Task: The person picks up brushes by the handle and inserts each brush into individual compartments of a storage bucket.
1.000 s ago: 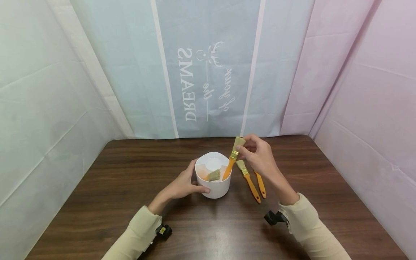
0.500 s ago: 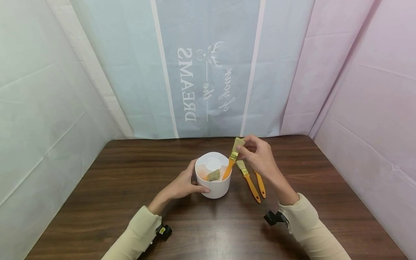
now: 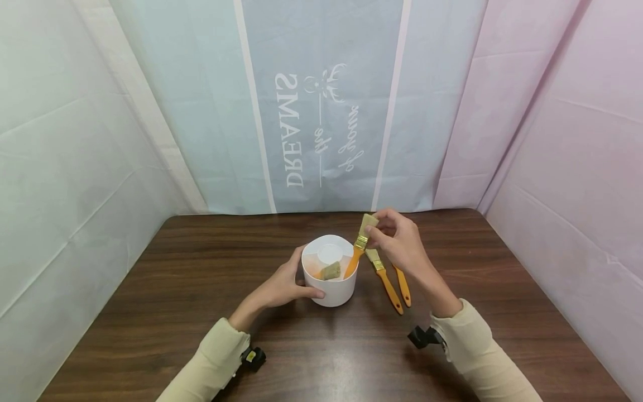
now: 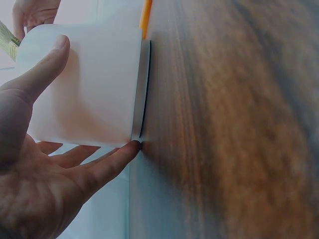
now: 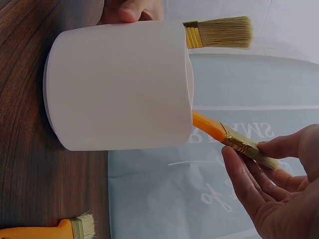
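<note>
A white round container [image 3: 334, 294] with a divided top stands on the table. My left hand [image 3: 283, 286] grips it from the left, thumb on the near side and fingers around the far side. Between thumb and fingers, my right hand [image 3: 402, 240] pinches a paintbrush [image 3: 354, 259] by its bristle end. The orange handle of that brush slants down inside the right part of the container, its lower end hidden by the wall. A second paintbrush [image 5: 224, 34] sits in the container, bristles sticking up past the rim in the right wrist view.
Two more orange-handled brushes lie on the dark wooden table [image 3: 176, 312] right of the container: one brush [image 3: 389, 287] close to it, another brush [image 3: 403, 287] partly under the right hand. A pale blue cloth with lettering [image 3: 321, 139] hangs behind the table's back edge.
The right hand's paintbrush has sunk very slightly into the container. My left hand and the container have stayed in place.
</note>
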